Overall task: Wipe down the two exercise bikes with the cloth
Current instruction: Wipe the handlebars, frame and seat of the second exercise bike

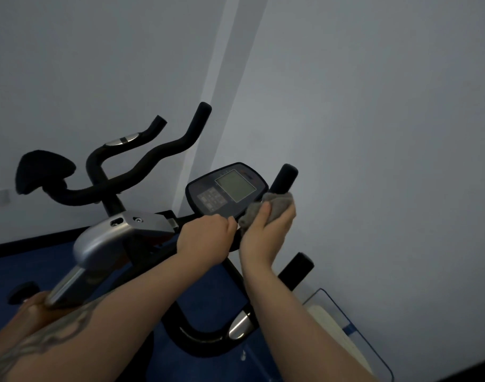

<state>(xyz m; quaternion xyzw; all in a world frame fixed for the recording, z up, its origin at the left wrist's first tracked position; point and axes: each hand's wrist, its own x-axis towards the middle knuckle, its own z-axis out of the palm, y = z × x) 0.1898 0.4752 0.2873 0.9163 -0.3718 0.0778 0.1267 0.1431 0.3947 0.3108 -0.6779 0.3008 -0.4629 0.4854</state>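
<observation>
R hand (266,232) is gripping the grey cloth (266,209), bunching it vs the handlebar (284,179) just above. L hand (205,238) is curling round the bar beside it, below the console (226,187). 2nd bike (131,161) is sitting further left of L hand.

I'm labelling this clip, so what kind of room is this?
Probably a small gym or fitness room: two exercise bikes, one with a console, the other with black handlebars, on blue flooring.

cloth (274,206): grey, fuzzy | handlebar (153,158): matt black | bracket (120,232): brushed metal
</observation>
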